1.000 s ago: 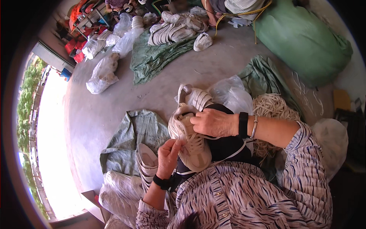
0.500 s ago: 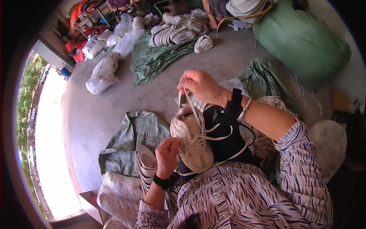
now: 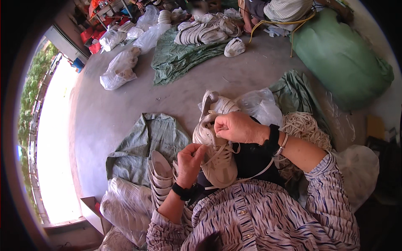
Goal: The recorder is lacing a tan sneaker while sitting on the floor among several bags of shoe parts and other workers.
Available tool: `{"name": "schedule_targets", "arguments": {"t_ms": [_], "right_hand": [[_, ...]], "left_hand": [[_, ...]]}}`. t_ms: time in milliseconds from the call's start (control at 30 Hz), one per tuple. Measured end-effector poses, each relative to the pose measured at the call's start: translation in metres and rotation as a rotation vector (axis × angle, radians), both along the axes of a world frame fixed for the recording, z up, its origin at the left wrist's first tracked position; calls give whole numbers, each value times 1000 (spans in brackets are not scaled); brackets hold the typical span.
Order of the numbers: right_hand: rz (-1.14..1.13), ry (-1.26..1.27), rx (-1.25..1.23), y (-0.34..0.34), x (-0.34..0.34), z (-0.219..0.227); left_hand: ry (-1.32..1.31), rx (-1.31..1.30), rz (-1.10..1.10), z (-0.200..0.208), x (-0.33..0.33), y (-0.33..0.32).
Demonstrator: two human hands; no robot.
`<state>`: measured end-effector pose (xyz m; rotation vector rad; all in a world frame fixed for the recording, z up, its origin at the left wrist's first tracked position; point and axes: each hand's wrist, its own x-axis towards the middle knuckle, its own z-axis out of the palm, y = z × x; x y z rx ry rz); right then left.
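A beige-and-white sneaker (image 3: 220, 169) rests on my lap, toe toward me, its laces (image 3: 220, 154) partly crossed over the front. My right hand (image 3: 238, 126) is closed in a pinch at the upper eyelets by the collar, on the shoelace, though its fingers mostly cover that spot. At the shoe's left side, my left hand (image 3: 190, 162) pinches thumb against forefinger; what lies between them is too small to make out. One loose lace end (image 3: 261, 172) trails right of the shoe across my dark trousers. Just beyond stand more pale shoes (image 3: 224, 104).
Nested pale shoes (image 3: 161, 175) stand left of me beside a plastic-wrapped bundle (image 3: 125, 205) and a green sheet (image 3: 146, 140). A heap of laces (image 3: 305, 131) lies at my right. Farther off are a shoe pile (image 3: 207, 30), a big green sack (image 3: 339, 58) and a yellow-framed stool (image 3: 284, 21).
My right hand has come down from above the shoe, where it held a lace stretched upward, to the eyelets. My left hand stays by the shoe's side, slightly higher.
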<state>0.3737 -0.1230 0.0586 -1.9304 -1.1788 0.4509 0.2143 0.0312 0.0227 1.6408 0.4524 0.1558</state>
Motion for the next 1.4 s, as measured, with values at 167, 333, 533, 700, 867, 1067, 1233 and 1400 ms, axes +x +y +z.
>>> {"name": "schedule_targets", "arguments": {"t_ms": [167, 333, 533, 700, 867, 1067, 1233, 1400], "right_hand": [[21, -124, -90, 10, -9, -6], [99, 44, -101, 8, 0, -8], [145, 84, -174, 13, -3, 0], [92, 69, -30, 5, -7, -8], [107, -23, -54, 9, -11, -16], [41, -294, -68, 12, -32, -8], [40, -793, 69, 18, -36, -13], [80, -712, 173, 16, -27, -13]], "left_hand": [[-15, -12, 67, 4, 5, -5], [-22, 117, 7, 4, 7, -2], [-115, 470, 60, -3, 6, -4], [-163, 1032, -134, 21, 15, -6], [-277, 674, -259, 40, 31, 18], [-200, 966, -712, 61, 53, 41], [-286, 1055, -799, 64, 61, 38], [-302, 1033, -794, 62, 61, 40]]}}
